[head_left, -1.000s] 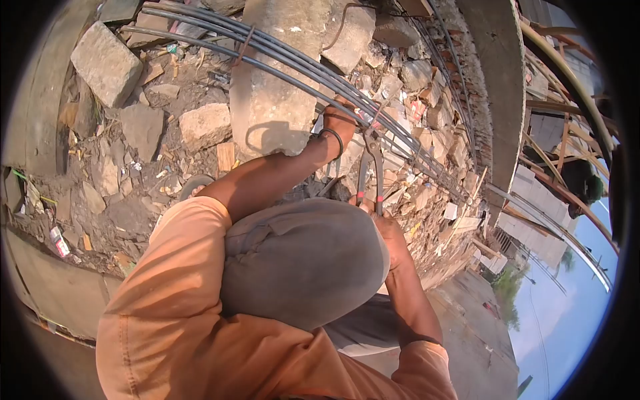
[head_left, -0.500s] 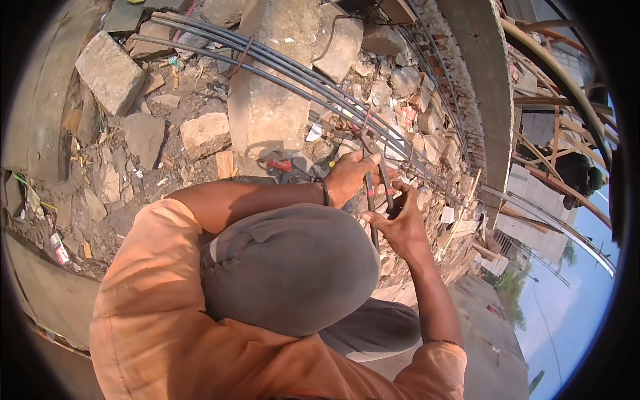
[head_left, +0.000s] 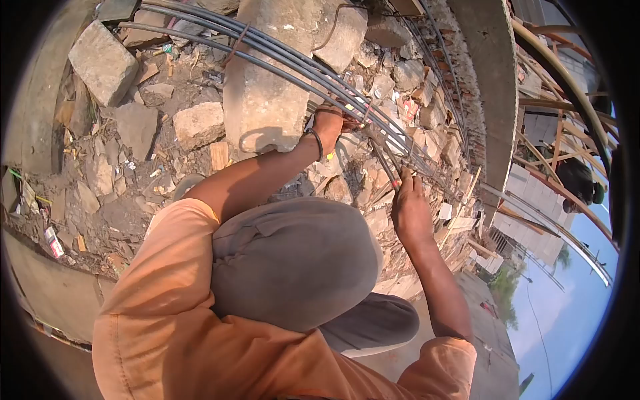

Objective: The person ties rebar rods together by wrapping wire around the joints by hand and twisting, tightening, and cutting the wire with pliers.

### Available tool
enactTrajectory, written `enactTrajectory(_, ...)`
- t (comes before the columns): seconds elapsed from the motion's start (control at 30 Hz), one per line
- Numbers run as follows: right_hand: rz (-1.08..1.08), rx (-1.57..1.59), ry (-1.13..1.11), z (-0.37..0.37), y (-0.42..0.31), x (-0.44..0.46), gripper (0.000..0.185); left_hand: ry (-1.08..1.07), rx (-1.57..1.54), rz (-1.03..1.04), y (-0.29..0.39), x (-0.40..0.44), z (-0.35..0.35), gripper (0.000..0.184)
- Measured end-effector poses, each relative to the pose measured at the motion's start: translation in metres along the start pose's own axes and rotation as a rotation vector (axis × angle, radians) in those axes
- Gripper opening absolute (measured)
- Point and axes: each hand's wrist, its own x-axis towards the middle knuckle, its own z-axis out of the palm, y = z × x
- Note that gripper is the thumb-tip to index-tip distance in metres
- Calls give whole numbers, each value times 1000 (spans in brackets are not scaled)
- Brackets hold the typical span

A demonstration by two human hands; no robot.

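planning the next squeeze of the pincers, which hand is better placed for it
Probably the right hand: it holds the pincers by the handles, while the left hand is at the steel bars, near the pincers' head.

Left arm [head_left: 257,179] stretched out past the bent knee [head_left: 297,263], the left hand [head_left: 328,128] reaches forward, partly hidden, while the right hand [head_left: 412,208] curls closed, its back facing up, above a bent right arm [head_left: 441,290]
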Motion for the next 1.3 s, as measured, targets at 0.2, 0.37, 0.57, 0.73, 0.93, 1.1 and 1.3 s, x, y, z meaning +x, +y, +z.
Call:
enactTrajectory(0.2,-77,70,82,39,26,20,46,-167,566,524,-93,99,-53,26)
enactTrajectory(0.37,-124,76,106,46,38,27,42,-126,737,514,-92,106,-53,29)
enactTrajectory(0.57,457,1271,-465,14,-42,-9,27,-94,645,909,-104,104,-50,13)
enactTrajectory(0.73,706,2447,-576,0,-68,-22,35,60,119,1,-3,-7,4,26)
enactTrajectory(0.93,486,2106,-750,4,-16,-17,38,-542,-308,-232,11,-100,-29,49)
enactTrajectory(1.1,492,1317,-500,-13,-19,-14,56,-610,-222,-260,30,-105,30,47)
enactTrajectory(1.3,124,-182,82,-4,-41,-36,52,-445,-226,-160,8,-104,53,34)
